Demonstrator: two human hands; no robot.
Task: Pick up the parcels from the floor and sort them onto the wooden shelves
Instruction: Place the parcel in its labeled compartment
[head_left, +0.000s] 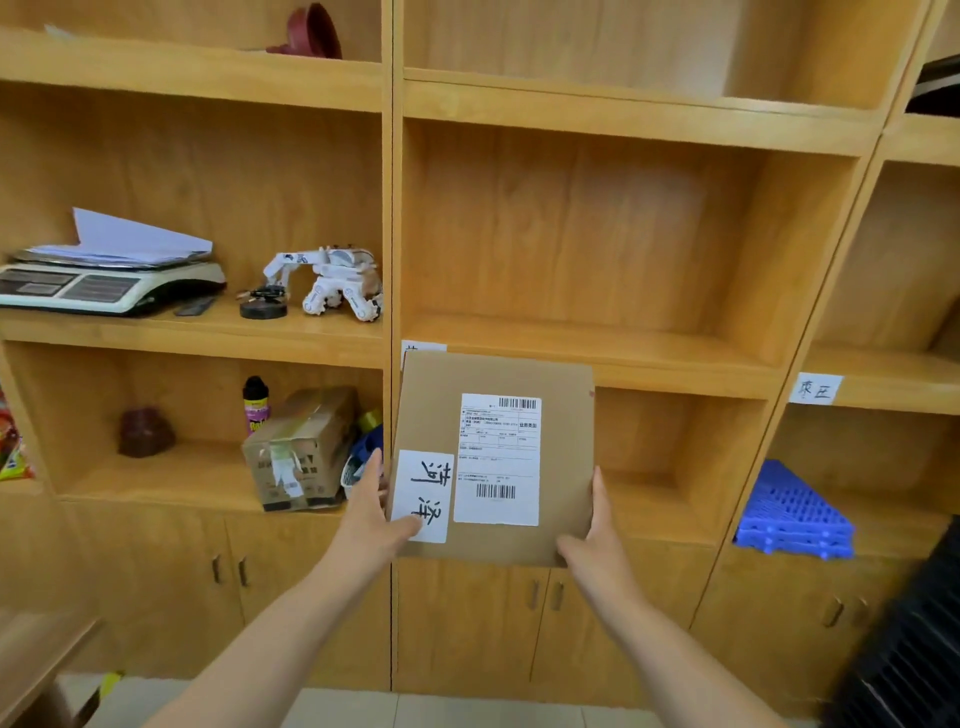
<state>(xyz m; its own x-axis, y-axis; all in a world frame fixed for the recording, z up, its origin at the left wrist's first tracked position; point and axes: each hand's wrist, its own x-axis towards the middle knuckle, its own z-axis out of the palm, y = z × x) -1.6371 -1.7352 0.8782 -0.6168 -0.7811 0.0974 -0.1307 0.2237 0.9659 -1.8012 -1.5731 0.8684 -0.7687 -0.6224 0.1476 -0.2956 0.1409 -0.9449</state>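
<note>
1. At the far left we see a weighing scale (98, 286) with papers (130, 244) on top, on a shelf of the wooden shelves (392, 208).
2. Beside it on the same shelf stands a white toy robot (332, 283).
3. One shelf lower there are a spray can (255, 405) and a taped cardboard box (298, 449).
4. Our left hand (371, 512) grips the left edge of the parcel (561, 467), the thumb lying on its handwritten white label (423, 496).
5. The parcel is a flat brown box held upright in the air, in front of the middle column of shelves; a printed shipping label (498, 457) faces us.
6. Our right hand (597, 540) grips the lower right corner of the parcel.
7. On a lower shelf at the right lies a stack of blue plastic grids (795, 514).
</note>
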